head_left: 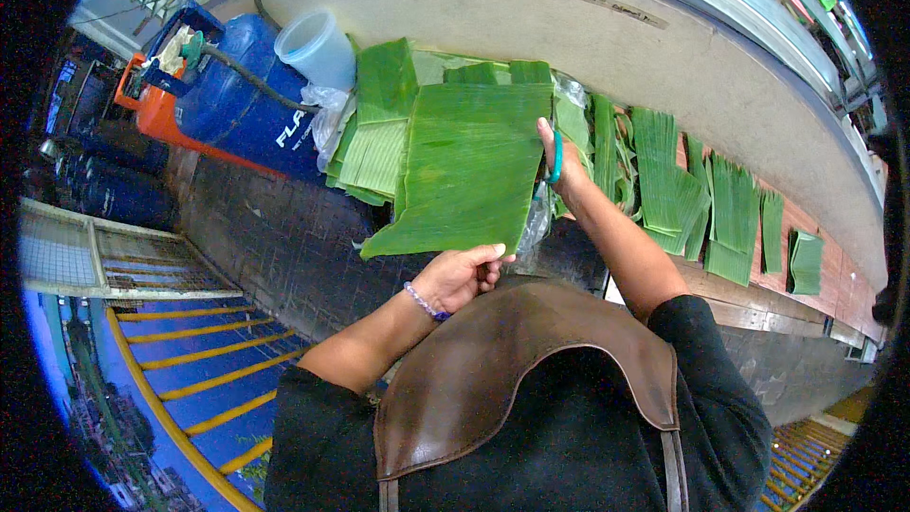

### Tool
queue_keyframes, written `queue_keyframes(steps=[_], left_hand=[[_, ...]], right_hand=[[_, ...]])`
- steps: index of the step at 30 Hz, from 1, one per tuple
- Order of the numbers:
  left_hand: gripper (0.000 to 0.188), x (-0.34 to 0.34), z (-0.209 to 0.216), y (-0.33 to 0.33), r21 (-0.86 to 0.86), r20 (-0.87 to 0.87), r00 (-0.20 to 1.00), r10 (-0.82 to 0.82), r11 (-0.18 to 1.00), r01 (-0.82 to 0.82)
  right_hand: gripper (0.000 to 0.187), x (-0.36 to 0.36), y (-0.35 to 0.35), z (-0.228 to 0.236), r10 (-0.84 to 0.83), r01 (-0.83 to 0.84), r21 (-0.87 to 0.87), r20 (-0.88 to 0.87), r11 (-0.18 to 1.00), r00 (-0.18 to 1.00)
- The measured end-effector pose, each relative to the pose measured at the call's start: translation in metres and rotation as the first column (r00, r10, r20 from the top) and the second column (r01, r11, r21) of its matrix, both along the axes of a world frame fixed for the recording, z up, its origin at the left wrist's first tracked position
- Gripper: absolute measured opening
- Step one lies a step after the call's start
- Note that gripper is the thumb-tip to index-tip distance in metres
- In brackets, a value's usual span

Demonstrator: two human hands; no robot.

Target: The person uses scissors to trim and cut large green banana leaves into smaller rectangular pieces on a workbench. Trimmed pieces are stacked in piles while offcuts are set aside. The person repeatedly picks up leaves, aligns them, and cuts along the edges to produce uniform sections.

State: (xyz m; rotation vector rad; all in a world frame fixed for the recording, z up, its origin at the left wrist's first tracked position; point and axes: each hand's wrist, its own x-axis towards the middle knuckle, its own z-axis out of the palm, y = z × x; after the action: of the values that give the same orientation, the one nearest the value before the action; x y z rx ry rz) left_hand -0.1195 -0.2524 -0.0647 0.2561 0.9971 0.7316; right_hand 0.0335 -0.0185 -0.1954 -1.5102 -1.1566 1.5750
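My left hand (pixel 457 277) pinches the broad, ribbed green leaf sheet (pixel 474 161); my right hand (pixel 572 171) holds teal-handled scissors (pixel 556 159). Pulling too strongly could split the leaf along its ribs.

We looked down from the person's head through one fisheye camera. We had the left hand (pixel 459 279) and right hand (pixel 566 164) near, straight edges bending toward the rim.

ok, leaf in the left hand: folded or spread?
Spread: the green leaf shows one broad, open face, its near right corner pinched by the left hand.
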Motion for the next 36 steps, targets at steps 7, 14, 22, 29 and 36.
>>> queue_keyframes(steps=[7, 14, 22, 29, 36], left_hand=[[0.023, -0.003, 0.007, -0.003, -0.012, -0.022, 0.999, -0.040, 0.999, 0.040], [0.019, -0.006, 0.003, -0.001, -0.043, 0.026, 0.999, -0.025, 0.999, 0.027], [0.015, -0.028, -0.012, -0.007, -0.048, -0.007, 0.995, 0.103, 0.994, -0.103], [0.022, -0.062, -0.014, -0.014, 0.259, -0.608, 0.731, 0.309, 0.948, -0.184], [0.022, -0.134, 0.093, 0.031, 0.865, -0.259, 0.607, 0.751, 0.460, -0.200]], right_hand=[[0.091, 0.004, 0.009, 0.022, -0.008, 0.000, -0.076, -0.105, 0.997, 0.994], [0.086, 0.010, 0.013, 0.024, -0.034, 0.040, 0.030, -0.178, 0.999, 0.983], [0.063, 0.052, 0.024, 0.010, -0.018, 0.018, 0.030, -0.003, 0.999, 1.000], [0.073, 0.112, 0.071, -0.020, -0.086, -0.251, 0.284, 0.802, 0.925, 0.592], [0.070, 0.125, 0.063, -0.027, 0.043, -0.322, 0.082, 0.930, 0.943, 0.364]])
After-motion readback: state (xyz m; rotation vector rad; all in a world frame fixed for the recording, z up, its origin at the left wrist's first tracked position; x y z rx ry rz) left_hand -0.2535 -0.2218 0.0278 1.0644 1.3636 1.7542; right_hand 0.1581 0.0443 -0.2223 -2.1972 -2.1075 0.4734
